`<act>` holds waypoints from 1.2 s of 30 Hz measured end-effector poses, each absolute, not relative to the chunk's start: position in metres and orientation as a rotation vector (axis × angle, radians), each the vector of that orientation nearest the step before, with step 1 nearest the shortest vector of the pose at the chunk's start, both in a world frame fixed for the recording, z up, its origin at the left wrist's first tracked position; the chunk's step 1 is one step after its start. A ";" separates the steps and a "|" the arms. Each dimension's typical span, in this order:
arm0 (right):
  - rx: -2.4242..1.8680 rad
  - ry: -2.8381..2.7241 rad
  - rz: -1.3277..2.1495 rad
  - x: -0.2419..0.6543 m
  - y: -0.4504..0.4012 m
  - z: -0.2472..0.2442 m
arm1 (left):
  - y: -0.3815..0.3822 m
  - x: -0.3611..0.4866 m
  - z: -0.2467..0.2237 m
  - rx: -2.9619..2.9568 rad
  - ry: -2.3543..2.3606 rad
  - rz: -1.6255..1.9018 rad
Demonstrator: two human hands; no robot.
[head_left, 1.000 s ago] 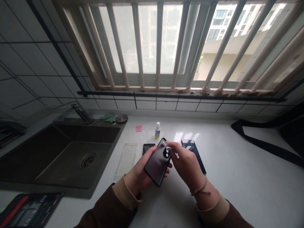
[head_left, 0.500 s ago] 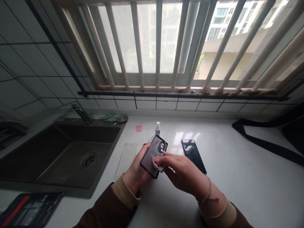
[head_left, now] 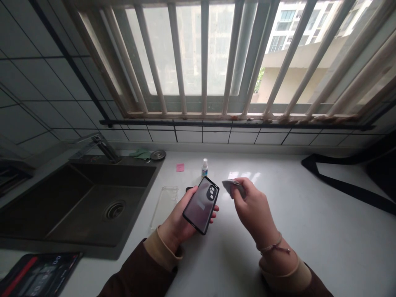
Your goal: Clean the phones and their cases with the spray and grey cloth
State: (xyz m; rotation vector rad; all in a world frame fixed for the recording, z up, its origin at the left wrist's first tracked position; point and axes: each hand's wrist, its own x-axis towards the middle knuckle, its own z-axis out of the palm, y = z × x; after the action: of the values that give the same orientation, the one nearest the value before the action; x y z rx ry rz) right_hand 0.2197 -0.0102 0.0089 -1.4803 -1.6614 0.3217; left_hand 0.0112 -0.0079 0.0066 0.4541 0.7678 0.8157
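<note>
My left hand (head_left: 181, 218) is wrapped around a phone case (head_left: 201, 206), a smoky translucent back with a black frame. Its fingertips show at the right edge, and the camera openings lie near the top. A small pale patch marks the middle of the back. Right of the case and apart from it, my right hand (head_left: 255, 208) pinches a grey cloth (head_left: 230, 187). A small white spray bottle (head_left: 204, 168) stands just behind the case. The clear phone case (head_left: 163, 206) lies flat to the left, partly covered by my left hand. The dark phone on the right is hidden behind my right hand.
A dark sink (head_left: 93, 202) with a faucet (head_left: 103, 146) is at left. A pink sticky note (head_left: 180, 167), green cloth (head_left: 140, 154) and drain lid (head_left: 158, 155) lie toward the back. A tablet showing a timer (head_left: 40, 272) rests front left; a black strap (head_left: 343, 185) lies at right.
My right hand has lifted the grey cloth off the phone case and moved it up and right, now covering the dark phone. My left hand keeps holding the case in nearly the same place.
</note>
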 end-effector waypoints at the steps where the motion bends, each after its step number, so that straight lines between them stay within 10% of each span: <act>1: -1.513 -1.641 0.209 0.222 -0.008 0.007 | -0.009 0.012 0.007 0.455 0.758 0.791; 36: -0.791 -2.325 0.680 0.202 -0.038 0.021 | -0.010 0.020 -0.006 0.474 0.904 1.103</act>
State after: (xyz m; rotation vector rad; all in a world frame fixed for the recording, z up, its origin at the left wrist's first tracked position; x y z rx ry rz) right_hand 0.2024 -0.0378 0.0207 -0.7912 -2.3250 0.6797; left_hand 0.0195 -0.0099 -0.0064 0.4742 0.9035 1.1031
